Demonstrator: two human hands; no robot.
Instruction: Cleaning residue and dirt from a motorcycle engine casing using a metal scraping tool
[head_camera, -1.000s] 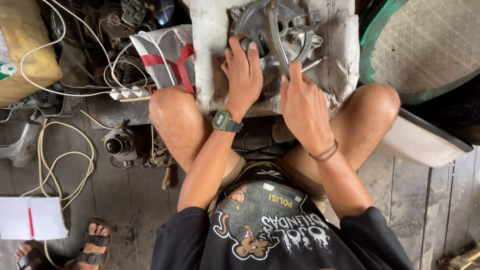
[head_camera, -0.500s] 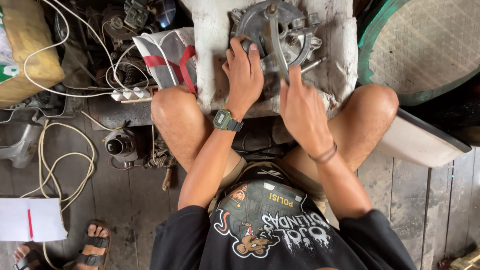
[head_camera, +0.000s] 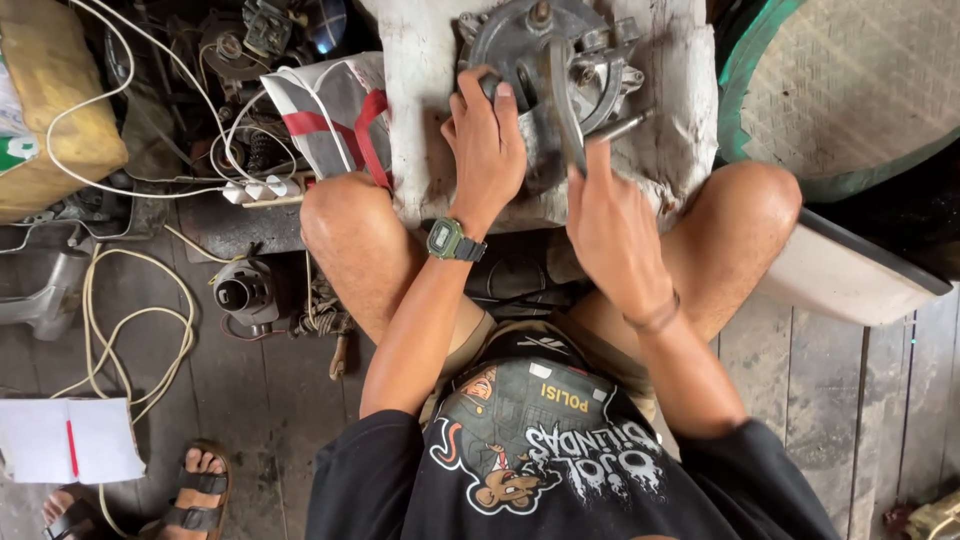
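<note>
Hands both up on a round grey metal motor housing (head_camera: 545, 70), which sits on a white block (head_camera: 430, 90) between the person's knees, top centre of the view. Left hand (head_camera: 487, 150) lies palm down on the housing's left side, fingers together & curled over its edge, wrist w/ a green digital watch (head_camera: 447, 240) bent slightly, forearm running up from lower left. Right hand (head_camera: 615, 235) reaches from the right w/ fingers close together, tips pinched on a flat metal bar (head_camera: 562, 100) that crosses the housing front; thumb is hidden so can't tell how tight. Brown wristband (head_camera: 655, 318) on that wrist. Off left: white power strip (head_camera: 262, 188) w/ white cables (head_camera: 90, 320), red/white bag (head_camera: 335, 120), sandalled foot (head_camera: 195, 485) of sb else.
</note>
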